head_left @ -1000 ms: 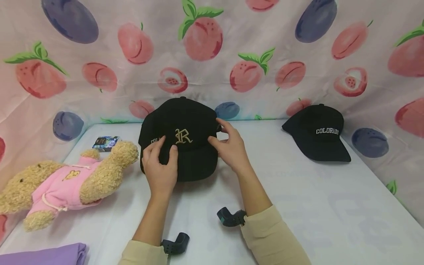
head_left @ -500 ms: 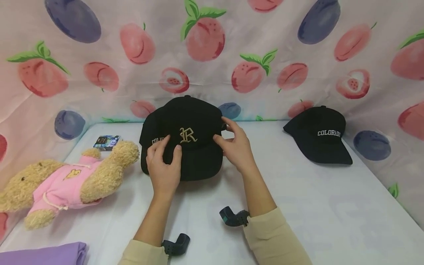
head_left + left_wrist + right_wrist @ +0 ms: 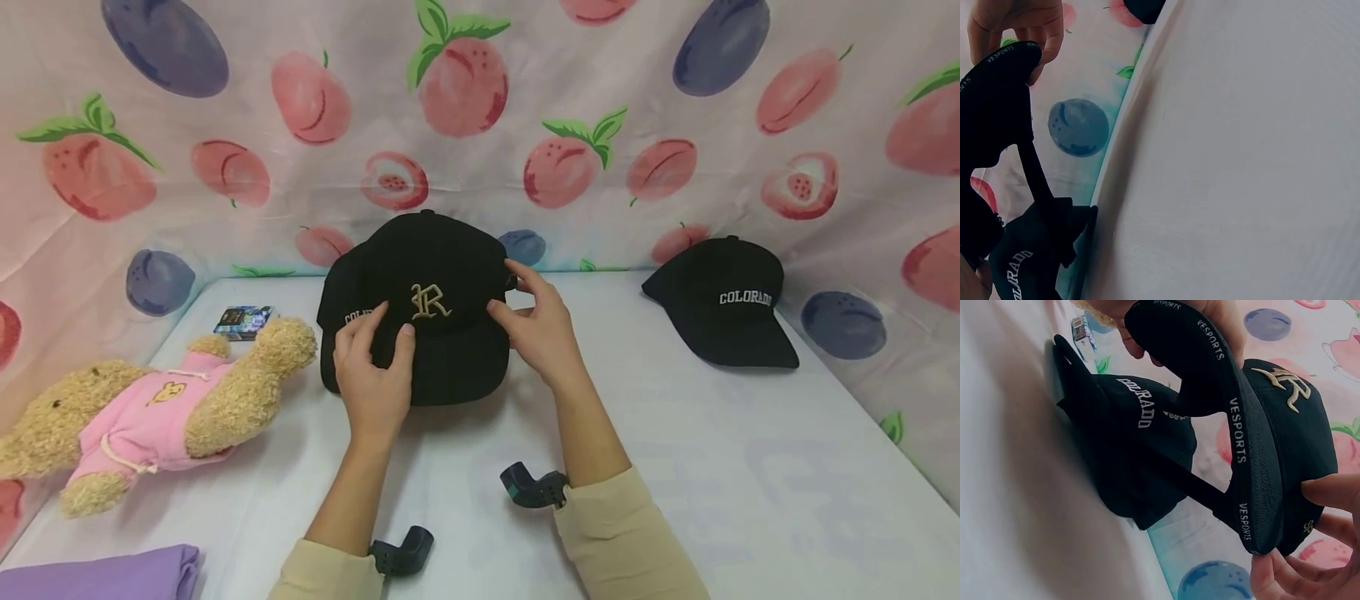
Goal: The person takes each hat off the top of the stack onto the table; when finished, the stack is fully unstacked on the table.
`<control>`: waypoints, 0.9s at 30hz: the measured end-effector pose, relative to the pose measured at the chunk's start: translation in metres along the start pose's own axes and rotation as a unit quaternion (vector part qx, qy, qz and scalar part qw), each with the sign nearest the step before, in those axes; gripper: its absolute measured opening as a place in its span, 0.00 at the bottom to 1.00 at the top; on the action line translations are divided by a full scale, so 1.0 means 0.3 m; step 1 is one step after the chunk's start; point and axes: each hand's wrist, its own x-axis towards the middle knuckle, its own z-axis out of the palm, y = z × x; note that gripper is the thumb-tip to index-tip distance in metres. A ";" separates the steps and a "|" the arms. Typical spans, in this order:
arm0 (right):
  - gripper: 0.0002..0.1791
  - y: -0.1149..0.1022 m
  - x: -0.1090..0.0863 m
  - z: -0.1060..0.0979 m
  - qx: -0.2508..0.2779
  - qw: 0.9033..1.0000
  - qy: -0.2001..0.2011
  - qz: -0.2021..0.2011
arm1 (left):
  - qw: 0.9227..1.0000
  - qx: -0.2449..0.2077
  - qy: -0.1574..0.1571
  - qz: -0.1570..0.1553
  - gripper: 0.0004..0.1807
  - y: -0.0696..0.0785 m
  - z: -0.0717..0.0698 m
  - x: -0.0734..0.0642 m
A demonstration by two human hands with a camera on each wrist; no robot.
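In the head view a black baseball cap (image 3: 461,267) with a gold letter R faces forward, pinched by both hands at its sides. My left hand (image 3: 372,387) grips its left side, thumb in front. On its right side, my right hand (image 3: 542,333) pinches the lower edge between thumb and fingers. The right wrist view shows the cap raised off the table, its back strap hanging and the inner band lettered VESPORTS. Partly hidden behind it, a black COLORADO cap (image 3: 1147,437) sits on the table.
Another black COLORADO cap (image 3: 723,304) stands at the right. To the left lies a teddy bear (image 3: 161,412) in a pink hoodie, with a small blue box (image 3: 243,322) behind it. Folded purple cloth (image 3: 105,575) occupies the near left corner. A fruit-print curtain (image 3: 480,183) backs the table.
Both hands have shifted the R cap slightly right and up, uncovering a bit more of the COLORADO cap behind it. The grip looks unchanged.
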 end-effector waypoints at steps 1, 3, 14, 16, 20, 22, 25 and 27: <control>0.36 0.000 0.000 -0.002 -0.001 1.000 0.000 0.000 | 1.000 0.000 -0.001 -0.001 0.23 0.001 0.000 -0.001; 0.36 -0.001 -0.001 -0.006 -0.002 1.000 0.001 -0.001 | 1.000 0.000 -0.002 -0.002 0.23 0.004 0.001 -0.002; 0.36 -0.009 -0.001 -0.032 -0.018 1.000 0.003 -0.004 | 1.000 -0.006 -0.010 -0.001 0.23 0.019 0.010 -0.005; 0.36 -0.009 -0.002 -0.038 -0.020 1.000 0.004 -0.004 | 1.000 -0.005 -0.013 -0.001 0.23 0.020 0.013 -0.006; 0.36 -0.010 -0.003 -0.047 -0.018 1.000 0.005 -0.004 | 1.000 -0.003 -0.020 -0.003 0.24 0.024 0.017 -0.009; 0.36 -0.010 -0.004 -0.051 -0.016 1.000 0.005 -0.002 | 1.000 -0.004 -0.023 -0.005 0.24 0.027 0.019 -0.011; 0.36 -0.011 -0.005 -0.053 -0.015 1.000 0.005 0.001 | 1.000 -0.004 -0.026 -0.008 0.25 0.030 0.019 -0.015; 0.36 -0.011 -0.006 -0.053 -0.014 1.000 0.004 0.003 | 1.000 -0.003 -0.026 -0.007 0.25 0.032 0.019 -0.017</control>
